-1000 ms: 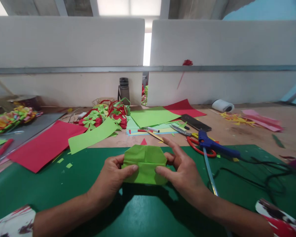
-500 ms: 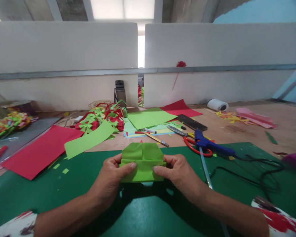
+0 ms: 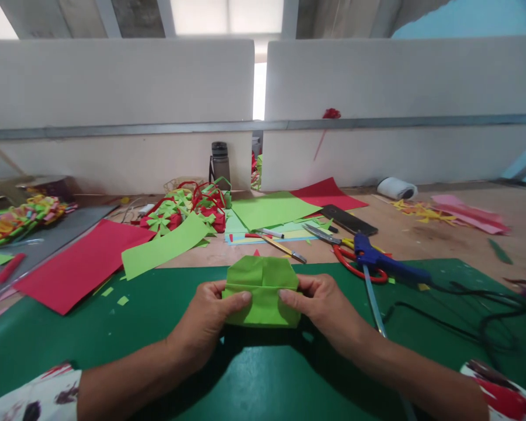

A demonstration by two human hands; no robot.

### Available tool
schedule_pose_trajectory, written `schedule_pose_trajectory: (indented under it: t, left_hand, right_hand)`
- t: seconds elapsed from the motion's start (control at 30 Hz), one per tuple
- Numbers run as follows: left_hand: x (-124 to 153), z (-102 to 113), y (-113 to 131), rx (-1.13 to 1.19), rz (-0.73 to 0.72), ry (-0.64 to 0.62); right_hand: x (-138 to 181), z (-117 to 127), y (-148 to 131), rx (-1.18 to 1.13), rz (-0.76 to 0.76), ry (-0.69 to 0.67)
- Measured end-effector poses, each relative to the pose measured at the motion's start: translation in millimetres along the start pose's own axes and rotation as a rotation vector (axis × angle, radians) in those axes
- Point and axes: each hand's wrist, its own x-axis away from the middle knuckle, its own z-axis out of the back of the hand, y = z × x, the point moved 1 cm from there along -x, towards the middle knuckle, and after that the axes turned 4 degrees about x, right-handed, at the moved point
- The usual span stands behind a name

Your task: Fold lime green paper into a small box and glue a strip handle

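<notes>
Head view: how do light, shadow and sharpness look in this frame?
Head view, top: the bright panes are washed out to near white. Head view, centre: the left hand and right hand cast dark shadows on the green mat, and the folded green paper shows readable creases. Head view, right: the pink paper looks soft.

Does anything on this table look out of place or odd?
Mainly the blue glue gun: it overlaps the red-handled scissors, its dark cord looping untidily over the green mat. Small green scraps are strewn near the large red sheet, too. The folded green paper between left hand and right hand shows no obvious damage.
</notes>
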Motion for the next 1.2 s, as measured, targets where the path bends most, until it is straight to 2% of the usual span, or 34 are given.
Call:
schedule_pose_trajectory:
  t: [0.13, 0.27, 0.4, 0.63, 0.9, 1.07, 1.2]
  left_hand:
    - [0, 0, 1, 0.038, 0.021, -0.040]
    - [2, 2, 2, -0.029, 0.097, -0.065]
    - [0, 4, 3, -0.060, 0.087, -0.079]
    - [-6, 2, 7, -0.004, 0.084, -0.077]
    - [-6, -2, 10, -0.041, 0.174, -0.035]
    - [-5, -3, 15, -0.102, 0.265, -0.084]
    - [-5, -3, 15, -0.086, 0.309, -0.101]
  right_hand:
    - [0, 0, 1, -0.029, -0.004, -0.020]
    - [0, 2, 1, -0.034, 0.012, 0.006]
    - [0, 3, 0, -0.021, 0.016, 0.018]
    - [-2, 1, -2, -0.062, -0.033, -0.004]
    - [-5, 1, 1, -0.179, -0.104, -0.017]
    - [-8, 2, 7, -0.252, -0.209, -0.015]
    - [-9, 2, 8, -0.249, -0.231, -0.022]
